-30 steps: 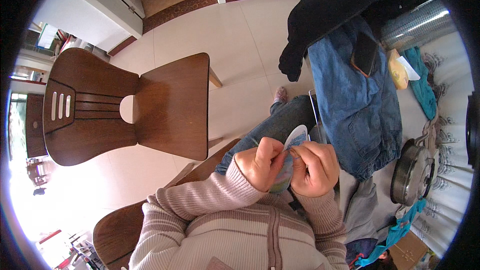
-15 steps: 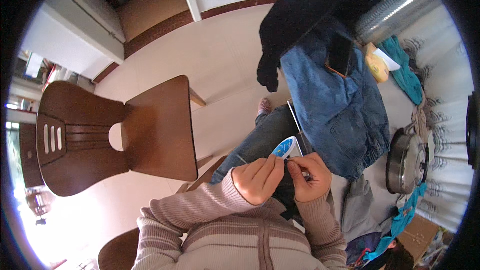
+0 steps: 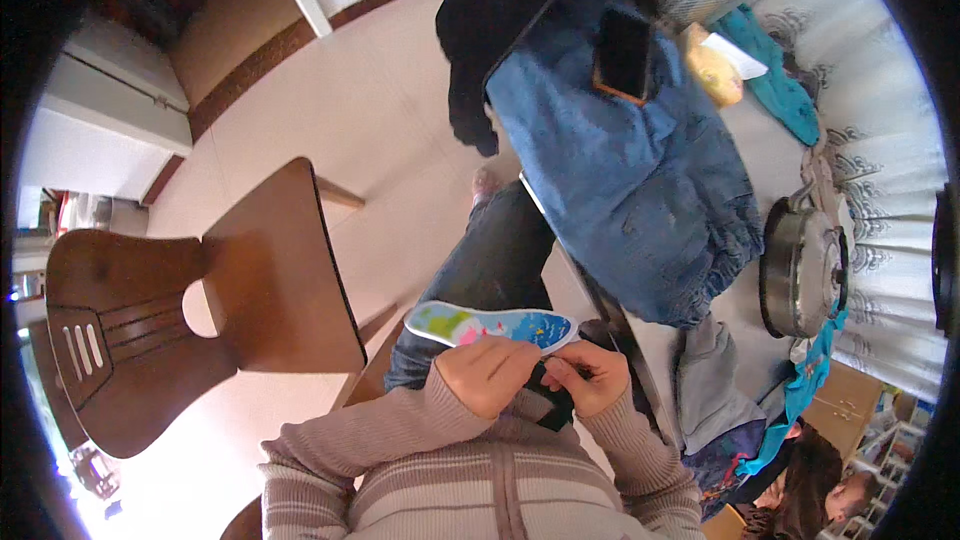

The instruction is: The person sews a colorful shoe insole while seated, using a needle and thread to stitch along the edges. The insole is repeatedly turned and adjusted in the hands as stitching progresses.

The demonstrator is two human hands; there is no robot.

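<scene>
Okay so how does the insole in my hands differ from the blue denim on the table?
The insole is thin, flat and multicoloured with a white rim, held by the left hand and right hand. The denim is far larger, plain blue, crumpled, lying on the table. Both show blue.

At your nine o'clock stands a wooden chair. At one o'clock, jeans lie on the table with a phone on top; a steel pot sits at three.
</scene>
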